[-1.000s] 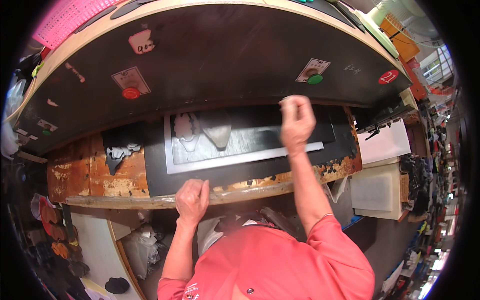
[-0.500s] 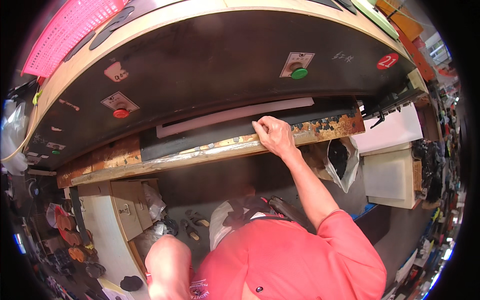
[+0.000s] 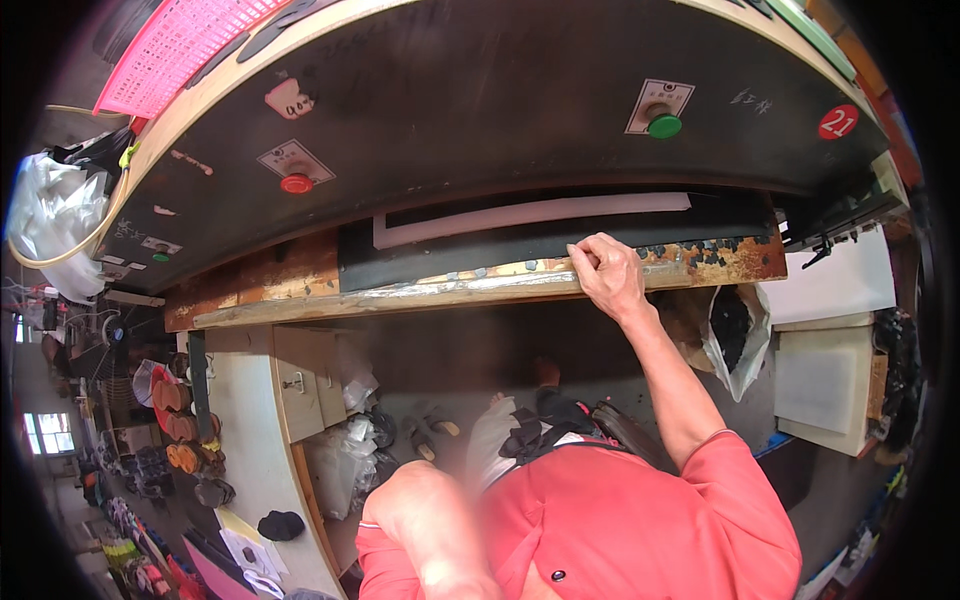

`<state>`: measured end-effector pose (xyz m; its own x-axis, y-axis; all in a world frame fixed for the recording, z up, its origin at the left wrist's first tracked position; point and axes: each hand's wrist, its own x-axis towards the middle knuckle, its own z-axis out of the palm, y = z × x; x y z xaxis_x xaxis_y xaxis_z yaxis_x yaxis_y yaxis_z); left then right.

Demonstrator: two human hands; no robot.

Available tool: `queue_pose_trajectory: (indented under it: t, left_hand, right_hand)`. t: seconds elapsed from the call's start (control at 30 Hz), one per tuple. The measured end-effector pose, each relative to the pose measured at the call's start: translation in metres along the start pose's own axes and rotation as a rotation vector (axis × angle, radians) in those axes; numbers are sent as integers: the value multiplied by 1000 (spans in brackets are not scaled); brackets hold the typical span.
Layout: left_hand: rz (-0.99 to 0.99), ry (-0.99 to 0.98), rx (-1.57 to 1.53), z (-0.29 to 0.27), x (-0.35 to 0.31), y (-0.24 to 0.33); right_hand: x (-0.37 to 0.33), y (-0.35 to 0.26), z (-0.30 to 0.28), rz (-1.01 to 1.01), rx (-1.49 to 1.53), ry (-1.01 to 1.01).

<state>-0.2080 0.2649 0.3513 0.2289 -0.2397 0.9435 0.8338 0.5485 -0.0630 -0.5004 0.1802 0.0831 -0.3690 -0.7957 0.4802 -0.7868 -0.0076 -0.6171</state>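
My right hand (image 3: 611,273) rests at the front edge of a worn wooden bench (image 3: 430,293), fingers curled and pressed together. Whatever they may hold is hidden. Just beyond the fingers lies a black sheet (image 3: 440,258), and across it runs a long pale strip (image 3: 530,214). Small dark scraps (image 3: 715,252) are stuck along the bench edge to the right of this hand. Of my left side only the bent arm (image 3: 425,510) shows at the bottom; the left hand is out of the picture.
A dark machine panel (image 3: 480,110) with a red button (image 3: 297,184) and a green button (image 3: 664,126) overhangs the bench. A pink basket (image 3: 185,60) sits on top. Below stand a cabinet (image 3: 300,385), a sack of black material (image 3: 755,355) and a pale box (image 3: 825,385).
The view has shifted, so the bench and panel appear farther right and tilted. My right hand stays curled at the same bench edge. My left arm remains bent.
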Motion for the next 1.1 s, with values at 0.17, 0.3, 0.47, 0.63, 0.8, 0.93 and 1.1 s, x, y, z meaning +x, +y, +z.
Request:
queue_pose_trajectory:
  t: [0.17,0.3,0.47,0.63,0.8,0.93,1.1]
  left_hand:
    - [-45,49,632,-8,-34,12]
    - [-119,128,671,-48,-70,-12]
    - [-712,-336,1144,-192,-130,-47]
    - [-1016,-471,1107,-273,-179,-86]
    - [-935,-762,1277,-277,-216,-92]
    - [-923,-795,1295,-283,-226,-75]
    - [-968,-786,1275,-289,-222,-73]
  right_hand:
    - [-21,-7,3,46,4,9]
    - [-56,-21,-1,93,3,-16]
    - [-94,-53,-7,273,96,-44]
    - [-47,-96,31,-7,149,16]
    - [-20,-135,96,35,-109,-148]
    - [-36,-136,111,40,-120,-155]
    - [-31,-137,112,50,-65,-104]
